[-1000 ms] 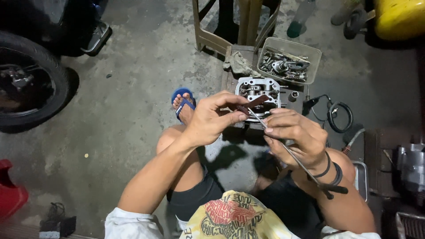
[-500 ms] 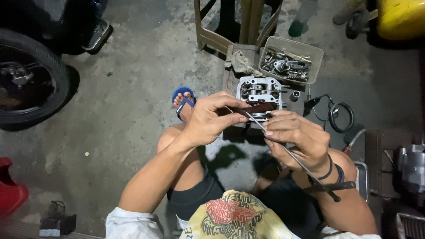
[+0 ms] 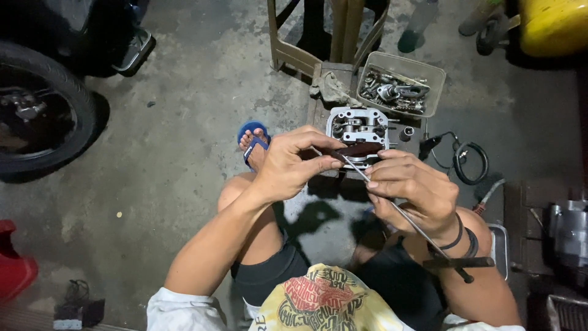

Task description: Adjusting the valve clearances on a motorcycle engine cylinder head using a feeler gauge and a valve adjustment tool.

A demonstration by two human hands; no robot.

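My left hand [image 3: 294, 164] pinches a small dark reddish strip [image 3: 357, 149] between thumb and fingers. My right hand [image 3: 411, 189] grips a long thin T-handle metal rod [image 3: 421, 228], whose tip meets the strip between both hands. The rod's cross handle [image 3: 459, 263] lies over my right forearm. Just beyond my hands a grey metal engine cylinder head [image 3: 357, 125] sits on a small wooden block [image 3: 320, 105]. Both hands hover right above its near edge.
A clear plastic tray [image 3: 425, 65] of bolts and metal parts stands behind the engine part. A black cable coil [image 3: 470, 163] lies to its right. A motorcycle wheel [image 3: 37, 116] is at the left, a wooden stand [image 3: 318, 34] at the back, a yellow container [image 3: 554, 24] top right, a red object [image 3: 15, 266] bottom left.
The hands have stayed together over the engine part, with only slight shifting of the fingers and rod.
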